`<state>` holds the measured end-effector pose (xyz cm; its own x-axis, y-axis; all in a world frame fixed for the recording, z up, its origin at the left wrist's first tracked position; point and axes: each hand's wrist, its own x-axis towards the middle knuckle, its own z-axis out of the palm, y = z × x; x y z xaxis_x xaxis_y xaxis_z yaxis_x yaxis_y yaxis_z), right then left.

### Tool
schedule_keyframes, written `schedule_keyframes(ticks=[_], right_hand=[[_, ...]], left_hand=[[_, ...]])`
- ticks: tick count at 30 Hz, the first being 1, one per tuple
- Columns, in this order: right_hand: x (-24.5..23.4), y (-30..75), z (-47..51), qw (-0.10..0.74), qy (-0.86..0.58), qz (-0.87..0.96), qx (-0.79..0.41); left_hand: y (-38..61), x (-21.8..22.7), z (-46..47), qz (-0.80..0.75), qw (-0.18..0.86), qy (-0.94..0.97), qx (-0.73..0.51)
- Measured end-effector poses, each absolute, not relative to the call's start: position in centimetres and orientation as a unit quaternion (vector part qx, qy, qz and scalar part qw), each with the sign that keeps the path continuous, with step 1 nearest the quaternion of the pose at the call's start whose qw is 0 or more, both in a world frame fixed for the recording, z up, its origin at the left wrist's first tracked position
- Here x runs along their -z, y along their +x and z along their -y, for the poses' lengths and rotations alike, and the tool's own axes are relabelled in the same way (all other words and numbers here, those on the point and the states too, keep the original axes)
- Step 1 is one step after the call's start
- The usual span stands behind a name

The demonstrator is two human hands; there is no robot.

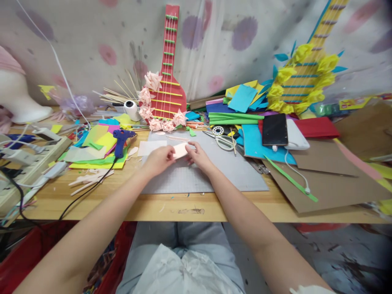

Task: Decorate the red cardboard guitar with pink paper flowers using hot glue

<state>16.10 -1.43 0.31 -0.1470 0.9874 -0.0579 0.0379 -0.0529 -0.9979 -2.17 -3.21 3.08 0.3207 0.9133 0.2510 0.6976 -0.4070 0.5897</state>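
Between my two hands is a small pale pink piece of paper or foam sheet [180,151], held above the grey cutting mat [239,175]. My left hand [162,159] pinches its left end with thumb and fingers. At the right end, my right hand [197,156] grips the piece with bent fingers. A whitish sheet [150,148] lies beside my left hand on the mat's edge. Behind the hands leans a red paper guitar [170,87] with pale pink flowers along its left and lower rim. Scissors [225,142] rest on the mat to the right.
A blue glue gun [121,143] stands on coloured sheets at left, its cord crossing the table. Power strips [36,171] fill the far left. At right lie a phone [275,130], brown cardboard [330,179] and coloured sheets. A yellow flowered guitar [301,77] leans behind them.
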Motion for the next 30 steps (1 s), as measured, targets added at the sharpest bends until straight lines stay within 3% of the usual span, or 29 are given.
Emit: schedule_keyframes(ticks=[3,6,10,15,25,30], right_hand=[[-0.1,16.1,1.4,0.449,-0.490,0.514,-0.542],[-0.1,17.0,1.2,0.464,-0.490,0.480,-0.561],[-0.5,17.8,1.1,0.469,-0.471,0.462,-0.586],[-0.7,17.6,1.3,0.469,-0.471,0.464,-0.586],[-0.6,17.7,1.2,0.471,-0.471,0.448,-0.596],[-0.5,17.8,1.0,0.508,-0.477,0.433,-0.571]], left_hand=[[-0.7,-2.0,3.9,-0.456,0.175,0.829,-0.273],[-0.2,-1.3,3.5,-0.486,0.192,0.762,-0.383],[-0.5,-0.9,2.4,-0.527,0.348,0.588,-0.506],[-0.8,-1.1,2.6,-0.511,0.517,0.502,-0.468],[-0.9,-2.3,3.5,-0.474,0.597,0.454,-0.462],[-1.0,-3.3,2.9,-0.492,0.558,0.483,-0.462]])
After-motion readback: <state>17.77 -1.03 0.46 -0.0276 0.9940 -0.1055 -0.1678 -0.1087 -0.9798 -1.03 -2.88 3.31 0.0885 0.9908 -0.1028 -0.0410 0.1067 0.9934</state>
